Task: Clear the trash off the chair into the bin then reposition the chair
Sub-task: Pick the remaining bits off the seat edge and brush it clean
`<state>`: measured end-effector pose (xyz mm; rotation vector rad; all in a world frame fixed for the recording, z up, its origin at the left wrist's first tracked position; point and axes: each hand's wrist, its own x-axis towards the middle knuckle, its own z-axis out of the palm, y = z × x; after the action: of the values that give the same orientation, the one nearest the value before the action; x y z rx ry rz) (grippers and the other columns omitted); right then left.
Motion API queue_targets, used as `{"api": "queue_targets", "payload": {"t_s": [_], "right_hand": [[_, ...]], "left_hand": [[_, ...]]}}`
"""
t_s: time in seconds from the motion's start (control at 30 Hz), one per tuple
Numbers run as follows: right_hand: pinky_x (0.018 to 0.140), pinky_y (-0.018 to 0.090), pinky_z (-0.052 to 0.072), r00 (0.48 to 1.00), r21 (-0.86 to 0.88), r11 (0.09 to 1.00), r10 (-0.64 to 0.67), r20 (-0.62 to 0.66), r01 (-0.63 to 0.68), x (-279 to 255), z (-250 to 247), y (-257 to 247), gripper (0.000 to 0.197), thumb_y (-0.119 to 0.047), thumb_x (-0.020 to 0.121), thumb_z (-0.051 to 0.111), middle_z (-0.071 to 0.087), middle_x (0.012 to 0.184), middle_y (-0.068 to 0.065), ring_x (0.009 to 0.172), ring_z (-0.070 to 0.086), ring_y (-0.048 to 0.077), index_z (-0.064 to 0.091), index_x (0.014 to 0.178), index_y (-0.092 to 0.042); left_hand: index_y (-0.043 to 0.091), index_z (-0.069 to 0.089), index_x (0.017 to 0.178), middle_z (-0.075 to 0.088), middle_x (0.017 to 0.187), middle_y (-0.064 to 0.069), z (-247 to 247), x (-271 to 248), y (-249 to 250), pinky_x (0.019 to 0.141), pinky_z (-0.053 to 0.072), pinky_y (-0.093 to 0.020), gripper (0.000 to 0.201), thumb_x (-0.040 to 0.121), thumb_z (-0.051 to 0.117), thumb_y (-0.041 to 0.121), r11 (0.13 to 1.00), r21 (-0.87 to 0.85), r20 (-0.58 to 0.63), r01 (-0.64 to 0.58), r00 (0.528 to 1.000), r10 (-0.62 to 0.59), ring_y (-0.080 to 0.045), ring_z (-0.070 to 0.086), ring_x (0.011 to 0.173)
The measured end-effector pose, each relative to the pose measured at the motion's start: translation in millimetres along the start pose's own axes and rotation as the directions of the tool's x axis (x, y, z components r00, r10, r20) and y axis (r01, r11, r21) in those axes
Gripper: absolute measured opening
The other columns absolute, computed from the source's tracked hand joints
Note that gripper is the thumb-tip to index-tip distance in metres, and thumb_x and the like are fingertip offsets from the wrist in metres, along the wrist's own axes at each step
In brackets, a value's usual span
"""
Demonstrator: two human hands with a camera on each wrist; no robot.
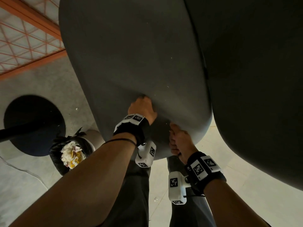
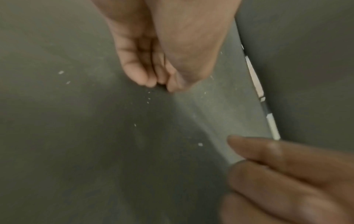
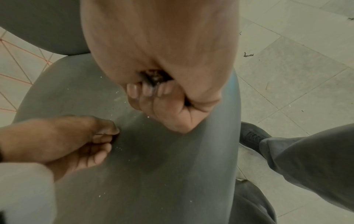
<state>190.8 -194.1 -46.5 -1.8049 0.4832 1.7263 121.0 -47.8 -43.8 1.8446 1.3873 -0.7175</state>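
Observation:
The grey chair seat (image 1: 131, 54) fills the head view, with its back (image 1: 254, 79) to the right. Small white crumbs (image 2: 200, 144) dot the seat (image 3: 153, 166). My left hand (image 1: 142, 102) has its fingertips (image 2: 145, 81) bunched against the seat, pinching at crumbs (image 3: 113, 136). My right hand (image 1: 173, 136) is cupped at the seat's near edge, fingers curled (image 3: 151, 91) round dark scraps (image 3: 153, 77) in the palm. The black-lined bin (image 1: 55, 154), full of white and yellow trash (image 1: 72, 154), stands on the floor at the lower left.
A black round base with a pole (image 1: 32, 125) stands left of the bin. An orange-framed grid panel (image 1: 24, 38) lies at the upper left. My legs and a dark shoe (image 3: 250, 136) are beside the seat on the tiled floor, with bits of debris (image 3: 248, 54).

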Motion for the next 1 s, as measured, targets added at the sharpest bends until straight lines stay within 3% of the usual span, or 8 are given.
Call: {"api": "queue_targets", "payload": {"t_s": [0.13,0.3,0.47,0.6,0.73,0.8,0.9,1.0], "right_hand": [[0.033,0.016,0.015,1.0,-0.022,1.0,0.014,0.023,-0.013,-8.2,-3.8,-4.3,0.054,-0.056,0.092,0.044,0.029,0.042,-0.009,0.031,0.02,0.007,0.034,0.048,-0.025],[0.035,0.016,0.02,0.99,-0.162,0.987,0.038,0.133,-0.016,-21.8,-3.8,-5.8,0.064,-0.069,0.085,0.045,0.037,0.039,-0.008,0.032,0.027,0.008,0.043,0.041,-0.022],[0.039,0.019,0.025,0.958,-0.267,0.964,0.065,0.279,0.013,-49.7,7.2,6.8,0.051,-0.057,0.087,0.054,0.048,0.047,-0.006,0.04,0.039,0.01,0.055,0.05,-0.022],[0.059,0.026,0.048,0.944,-0.086,0.996,0.053,0.327,-0.027,-76.3,33.7,28.1,0.029,-0.039,0.089,0.06,0.066,0.069,0.001,0.061,0.062,0.016,0.065,0.076,-0.013],[0.07,0.03,0.046,0.961,0.041,0.997,0.048,0.274,-0.062,-81.8,59.4,63.1,0.041,-0.041,0.091,0.055,0.043,0.066,0.002,0.063,0.049,0.017,0.046,0.058,-0.018],[0.068,0.028,0.043,0.964,0.03,0.996,0.068,0.255,-0.079,-83.2,70.2,80.6,0.046,-0.045,0.092,0.052,0.041,0.062,0.0,0.061,0.045,0.015,0.045,0.054,-0.02],[0.048,0.023,0.035,0.956,-0.021,0.995,0.1,0.275,-0.098,-88.9,90.5,102.5,0.052,-0.05,0.093,0.051,0.036,0.047,-0.004,0.044,0.037,0.01,0.041,0.051,-0.021],[0.032,0.019,0.021,0.964,-0.213,0.976,0.098,0.246,-0.045,-88.5,116.7,127.3,0.054,-0.053,0.094,0.048,0.029,0.042,-0.004,0.032,0.027,0.009,0.036,0.052,-0.02]], "left_hand": [[0.02,0.066,0.089,0.071,0.094,-0.006,10.2,-45.3,-0.6,0.084,0.053,-0.034,0.011,0.084,0.056,0.018,0.969,-0.211,0.087,-0.126,0.985,0.147,-0.027,0.066,0.092],[0.021,0.063,0.089,0.068,0.091,0.001,27.6,-127.0,4.6,0.076,0.053,-0.04,0.014,0.085,0.05,0.023,0.917,-0.349,0.084,-0.193,0.968,0.235,-0.021,0.064,0.084],[0.027,0.067,0.1,0.066,0.099,0.01,43.3,-178.2,-3.2,0.069,0.049,-0.026,0.018,0.093,0.05,0.027,0.926,-0.353,-0.171,-0.135,0.982,0.079,-0.013,0.063,0.082],[0.031,0.068,0.107,0.068,0.105,0.011,43.9,-217.2,-21.7,0.069,0.042,-0.021,0.022,0.094,0.051,0.032,0.923,-0.37,-0.286,-0.104,0.958,-0.007,-0.013,0.064,0.091],[0.034,0.069,0.11,0.062,0.109,0.018,51.3,-250.7,-54.9,0.073,0.035,-0.012,0.022,0.094,0.054,0.028,0.872,-0.465,-0.366,-0.154,0.93,-0.031,0.0,0.056,0.093],[0.038,0.065,0.116,0.055,0.109,0.021,61.3,-262.3,-77.2,0.078,0.037,-0.011,0.026,0.096,0.052,0.03,0.833,-0.532,-0.35,-0.152,0.935,-0.052,0.005,0.05,0.093],[0.038,0.063,0.12,0.058,0.108,0.016,79.2,-282.8,-110.2,0.084,0.049,-0.022,0.027,0.097,0.049,0.029,0.746,-0.642,-0.331,-0.174,0.941,-0.065,-0.003,0.058,0.096],[0.035,0.067,0.113,0.062,0.1,0.018,102.3,-313.7,-150.0,0.079,0.052,-0.025,0.025,0.096,0.049,0.028,0.635,-0.755,-0.323,-0.163,0.935,-0.144,-0.002,0.061,0.087]]}}
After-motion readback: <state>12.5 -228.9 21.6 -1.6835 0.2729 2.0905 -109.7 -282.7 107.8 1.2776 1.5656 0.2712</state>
